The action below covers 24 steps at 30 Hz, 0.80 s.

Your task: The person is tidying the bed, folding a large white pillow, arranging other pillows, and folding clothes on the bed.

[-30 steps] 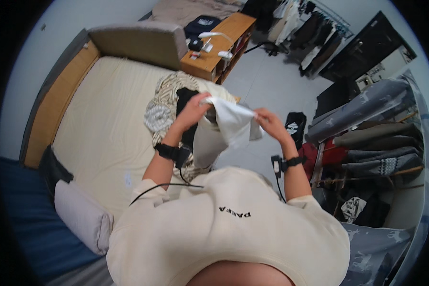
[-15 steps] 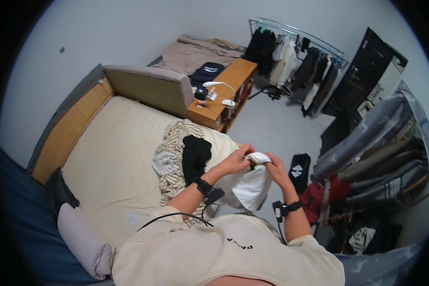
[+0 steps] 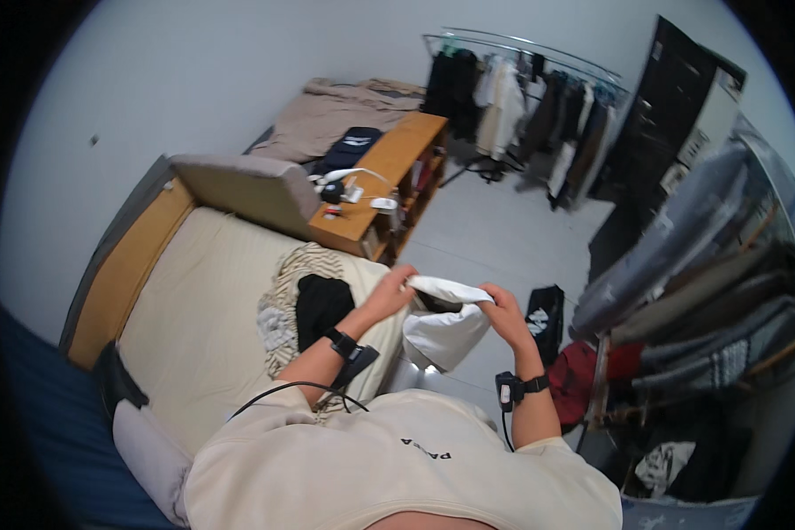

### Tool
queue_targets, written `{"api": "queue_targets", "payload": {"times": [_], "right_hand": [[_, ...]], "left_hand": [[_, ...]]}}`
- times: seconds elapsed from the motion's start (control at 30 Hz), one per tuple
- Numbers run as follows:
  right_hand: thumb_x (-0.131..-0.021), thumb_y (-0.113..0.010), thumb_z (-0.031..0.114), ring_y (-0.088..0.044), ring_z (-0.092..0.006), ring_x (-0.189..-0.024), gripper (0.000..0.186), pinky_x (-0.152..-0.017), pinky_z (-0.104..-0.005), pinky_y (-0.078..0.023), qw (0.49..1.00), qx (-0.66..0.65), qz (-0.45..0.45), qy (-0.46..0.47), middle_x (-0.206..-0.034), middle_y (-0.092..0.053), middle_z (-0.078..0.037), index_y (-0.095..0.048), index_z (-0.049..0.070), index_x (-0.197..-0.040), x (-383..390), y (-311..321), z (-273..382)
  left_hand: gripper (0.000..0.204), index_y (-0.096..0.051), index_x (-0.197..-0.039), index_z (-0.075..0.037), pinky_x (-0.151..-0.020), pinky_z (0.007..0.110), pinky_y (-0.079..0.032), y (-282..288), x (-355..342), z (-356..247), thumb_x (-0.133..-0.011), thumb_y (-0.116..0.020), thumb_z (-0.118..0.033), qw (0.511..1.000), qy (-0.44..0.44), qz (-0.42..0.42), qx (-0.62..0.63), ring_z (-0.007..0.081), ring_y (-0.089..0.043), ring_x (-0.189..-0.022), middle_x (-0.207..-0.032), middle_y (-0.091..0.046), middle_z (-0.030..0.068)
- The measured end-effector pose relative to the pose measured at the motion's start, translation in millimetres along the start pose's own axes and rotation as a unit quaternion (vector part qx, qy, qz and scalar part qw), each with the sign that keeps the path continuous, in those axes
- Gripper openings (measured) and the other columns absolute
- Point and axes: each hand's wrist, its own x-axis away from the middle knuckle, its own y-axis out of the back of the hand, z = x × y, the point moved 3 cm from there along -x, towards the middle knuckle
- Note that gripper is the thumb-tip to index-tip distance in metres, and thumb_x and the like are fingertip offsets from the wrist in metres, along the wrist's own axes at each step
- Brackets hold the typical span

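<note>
A white garment (image 3: 446,337) hangs in front of me at the bed's right edge, with its top edge stretched sideways between my hands. My left hand (image 3: 389,293) pinches the left end of that edge. The right end is gripped by my right hand (image 3: 505,314). Between them the top gapes, and a dark inside shows. I cannot tell what kind of garment it is. Beside my left forearm, a black cloth (image 3: 322,309) lies on a striped cloth (image 3: 278,340) on the bed (image 3: 199,305).
Ahead stands a wooden shelf unit (image 3: 420,146) with small items on top. Behind it is a clothes rail (image 3: 539,57). On the right a covered rack (image 3: 680,238) holds more clothes. A black bag (image 3: 545,322) and a red bag (image 3: 574,380) lie on the floor near it.
My hands have moved apart, and the garment's top edge is now pulled wide, with its opening showing. The whole view has shifted somewhat.
</note>
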Motion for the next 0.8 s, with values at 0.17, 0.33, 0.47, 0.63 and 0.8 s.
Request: {"api": "queue_targets", "payload": {"times": [0.17, 0.33, 0.47, 0.63, 0.8], "right_hand": [[-0.089, -0.059, 0.019, -0.054, -0.0120, -0.085, 0.023, -0.079, -0.0271, -0.044, 1.000, 0.020, -0.012, -0.006, -0.088, -0.061, -0.004, -0.061, 0.001, -0.103, 4.9, 57.3, 2.2], [-0.091, -0.059, 0.019, -0.053, -0.0110, -0.085, 0.024, -0.078, -0.0262, -0.044, 0.994, 0.032, -0.099, -0.020, -0.087, -0.061, -0.004, -0.060, -0.001, -0.104, 23.5, 101.8, -13.3], [-0.093, -0.057, 0.015, -0.053, -0.0107, -0.085, 0.021, -0.078, -0.0247, -0.043, 0.968, 0.036, -0.244, -0.041, -0.087, -0.060, -0.005, -0.062, -0.002, -0.103, 37.9, 134.9, -45.3], [-0.094, -0.057, 0.017, -0.050, -0.0091, -0.084, 0.021, -0.077, -0.0240, -0.042, 0.925, 0.093, -0.369, -0.018, -0.085, -0.057, -0.001, -0.062, -0.003, -0.100, 35.3, 165.4, -89.9], [-0.095, -0.053, 0.014, -0.040, -0.0059, -0.075, 0.017, -0.068, -0.0222, -0.037, 0.902, 0.116, -0.416, -0.003, -0.079, -0.045, 0.006, -0.055, 0.000, -0.086, -29.9, 204.9, -108.3]], "left_hand": [[0.014, -0.053, -0.093, 0.001, -0.068, 0.042, -0.047, -36.8, -73.9, -7.3, -0.088, -0.054, -0.012, 0.991, 0.116, -0.072, 0.006, 0.0349, -0.060, -0.075, -0.082, -0.060, 0.0202], [0.017, -0.049, -0.101, -0.001, -0.066, 0.043, -0.047, -96.0, -124.2, -23.5, -0.093, -0.050, -0.016, 0.997, 0.065, -0.044, 0.015, 0.0356, -0.061, -0.073, -0.080, -0.061, 0.0217], [0.017, -0.051, -0.101, -0.002, -0.067, 0.036, -0.047, -121.3, -148.3, -8.0, -0.094, -0.050, -0.017, 0.981, 0.101, -0.026, 0.163, 0.0222, -0.059, -0.074, -0.081, -0.060, 0.0127], [0.019, -0.053, -0.103, -0.004, -0.075, 0.026, -0.043, -134.2, -185.4, -19.5, -0.095, -0.054, -0.021, 0.948, 0.074, 0.118, 0.285, 0.0095, -0.049, -0.084, -0.085, -0.053, 0.0008], [0.021, -0.056, -0.093, -0.005, -0.075, 0.024, -0.043, -105.0, -261.4, 3.7, -0.091, -0.063, -0.024, 0.974, -0.024, 0.124, 0.186, 0.0065, -0.050, -0.081, -0.083, -0.055, -0.0027]]}}
